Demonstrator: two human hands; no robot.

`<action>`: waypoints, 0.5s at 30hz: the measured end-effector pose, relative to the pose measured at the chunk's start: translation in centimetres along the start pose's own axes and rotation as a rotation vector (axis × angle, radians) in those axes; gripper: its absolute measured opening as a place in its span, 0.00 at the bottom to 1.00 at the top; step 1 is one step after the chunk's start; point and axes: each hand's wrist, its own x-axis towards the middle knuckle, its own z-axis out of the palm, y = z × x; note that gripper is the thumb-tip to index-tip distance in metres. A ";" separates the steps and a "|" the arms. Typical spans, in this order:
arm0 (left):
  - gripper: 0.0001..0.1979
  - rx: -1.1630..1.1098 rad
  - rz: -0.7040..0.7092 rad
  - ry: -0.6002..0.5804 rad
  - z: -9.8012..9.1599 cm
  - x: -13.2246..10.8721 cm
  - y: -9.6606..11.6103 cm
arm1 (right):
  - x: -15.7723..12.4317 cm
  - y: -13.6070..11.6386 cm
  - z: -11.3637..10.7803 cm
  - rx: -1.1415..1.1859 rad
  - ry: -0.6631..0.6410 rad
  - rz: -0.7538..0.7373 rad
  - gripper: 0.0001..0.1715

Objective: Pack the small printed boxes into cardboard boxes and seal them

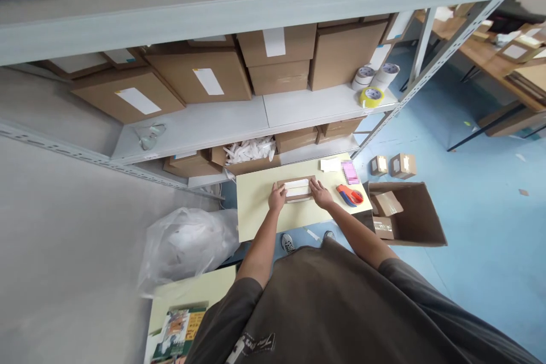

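A small brown cardboard box (292,179) lies on the pale yellow table, with two white strips along its top. My left hand (277,198) grips its left end, thumb over the top edge. At the right end, my right hand (321,194) holds the box with its fingers along the side and top. An orange and blue tape dispenser (350,195) rests on the table to the right of my right hand. Behind it lie a pink printed stack (350,173) and a white paper slip (330,165).
Metal shelving (273,116) with cardboard boxes stands ahead, with tape rolls (371,96) on it. On the floor at right are a large open carton (420,213) holding boxes and two small boxes (402,165). A plastic bag (187,242) bulges at left.
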 end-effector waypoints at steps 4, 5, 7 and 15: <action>0.15 -0.037 -0.040 0.138 1.6 1.2 0.3 | -0.6 1.0 -1.6 0.059 0.083 0.017 0.38; 0.15 -0.044 -0.052 0.162 2.0 1.5 0.3 | -1.0 1.8 -2.2 0.072 0.121 0.038 0.38; 0.16 -0.053 -0.069 0.222 2.8 2.1 0.2 | -2.2 3.9 -3.2 0.092 0.203 0.089 0.38; 0.39 -0.036 -0.099 0.287 3.9 4.9 -0.5 | -9.1 16.2 -3.7 0.241 0.488 0.242 0.38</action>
